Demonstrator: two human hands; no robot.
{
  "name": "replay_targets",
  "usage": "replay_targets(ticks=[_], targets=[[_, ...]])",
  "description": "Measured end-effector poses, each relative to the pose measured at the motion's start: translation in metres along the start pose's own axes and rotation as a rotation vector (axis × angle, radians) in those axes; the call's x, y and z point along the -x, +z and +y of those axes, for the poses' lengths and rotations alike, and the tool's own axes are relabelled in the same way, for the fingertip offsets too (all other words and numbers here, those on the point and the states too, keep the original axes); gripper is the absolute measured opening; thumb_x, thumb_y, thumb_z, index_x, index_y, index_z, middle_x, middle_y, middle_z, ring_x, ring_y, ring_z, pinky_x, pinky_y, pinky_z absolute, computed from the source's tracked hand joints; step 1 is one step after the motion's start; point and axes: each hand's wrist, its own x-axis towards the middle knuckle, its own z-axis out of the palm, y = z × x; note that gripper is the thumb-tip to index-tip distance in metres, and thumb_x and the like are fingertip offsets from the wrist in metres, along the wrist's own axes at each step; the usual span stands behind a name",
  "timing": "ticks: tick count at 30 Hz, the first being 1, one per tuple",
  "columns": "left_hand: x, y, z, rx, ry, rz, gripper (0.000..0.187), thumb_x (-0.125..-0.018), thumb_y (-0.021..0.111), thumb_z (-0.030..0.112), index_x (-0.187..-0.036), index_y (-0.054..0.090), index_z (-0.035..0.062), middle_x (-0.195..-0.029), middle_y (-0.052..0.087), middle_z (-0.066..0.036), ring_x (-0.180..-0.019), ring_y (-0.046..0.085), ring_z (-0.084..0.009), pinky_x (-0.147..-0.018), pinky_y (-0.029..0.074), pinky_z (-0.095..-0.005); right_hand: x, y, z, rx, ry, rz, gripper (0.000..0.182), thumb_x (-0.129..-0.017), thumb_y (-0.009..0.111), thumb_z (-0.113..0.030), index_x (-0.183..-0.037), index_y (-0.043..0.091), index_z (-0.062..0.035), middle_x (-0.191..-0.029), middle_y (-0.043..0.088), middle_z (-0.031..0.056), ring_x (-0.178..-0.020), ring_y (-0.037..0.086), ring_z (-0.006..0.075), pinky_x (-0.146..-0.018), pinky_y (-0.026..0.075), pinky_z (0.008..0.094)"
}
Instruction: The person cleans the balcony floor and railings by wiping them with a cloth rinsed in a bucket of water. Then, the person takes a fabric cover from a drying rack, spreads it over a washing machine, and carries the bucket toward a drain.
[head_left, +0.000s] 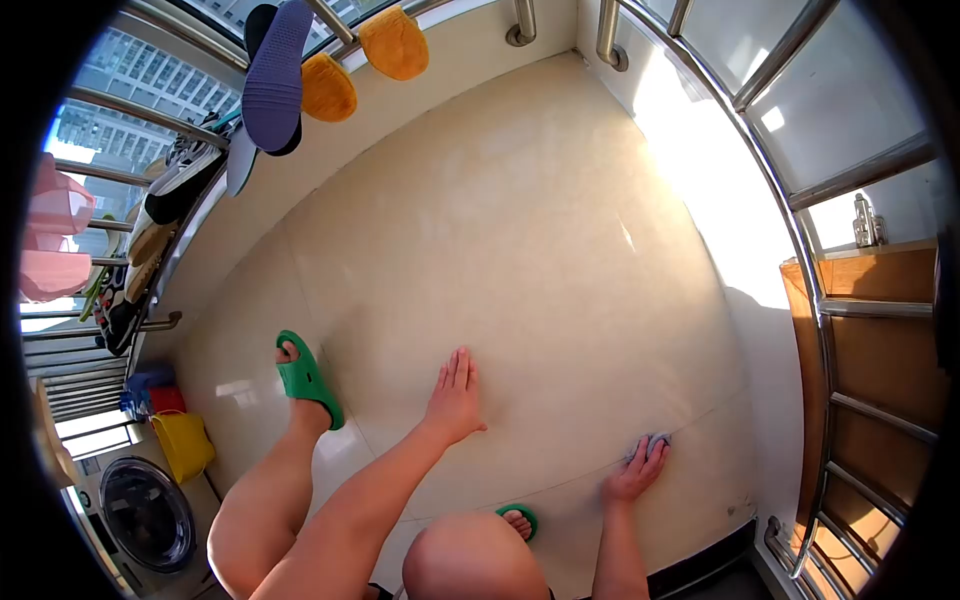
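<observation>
My right hand (632, 478) presses a small grey-blue cloth (655, 442) onto the beige tiled floor (480, 230), its fingers over the fabric. Part of the cloth is hidden under them. Near the middle of the view, my left hand (456, 402) is stretched out with straight fingers and holds nothing. It appears to lean on the tiles, though contact is hard to confirm. A green slipper (299, 378) is on my left foot, and another green slipper (531, 520) shows beside my right knee.
Shoes (180, 190), a purple insole (273, 85) and orange fuzzy pads (394, 44) rest along the railing at upper left. A washing machine (148, 512) and yellow bag (184, 445) stand lower left. Metal rails (790, 230) and a wooden cabinet (875, 350) line the right.
</observation>
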Motion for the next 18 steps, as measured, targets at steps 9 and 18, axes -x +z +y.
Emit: replay_targets(ticks=[9, 18], targets=[[0.005, 0.022, -0.029, 0.130, 0.155, 0.077, 0.083, -0.082, 0.065, 0.030, -0.143, 0.018, -0.0033, -0.152, 0.001, -0.020, -0.142, 0.008, -0.0334, -0.115, 0.016, -0.0456, 0.022, 0.001, 0.002, 0.041, -0.012, -0.028, 0.043, -0.089, 0.037, -0.007, -0.130, 0.050, -0.0021, -0.140, 0.037, 0.0203, -0.130, 0.033, 0.0414, -0.106, 0.030, 0.0512], [0.073, 0.056, -0.071, 0.113, 0.144, 0.260, 0.063, -0.087, 0.050, 0.018, -0.142, 0.025, 0.0000, -0.151, 0.022, -0.010, -0.140, 0.021, -0.0199, -0.115, 0.016, -0.0420, -0.002, 0.012, 0.012, -0.253, 0.076, 0.029, 0.042, -0.092, 0.036, -0.003, -0.133, 0.045, -0.0015, -0.145, 0.029, 0.0179, -0.136, 0.025, 0.0353, -0.108, 0.030, 0.0432]])
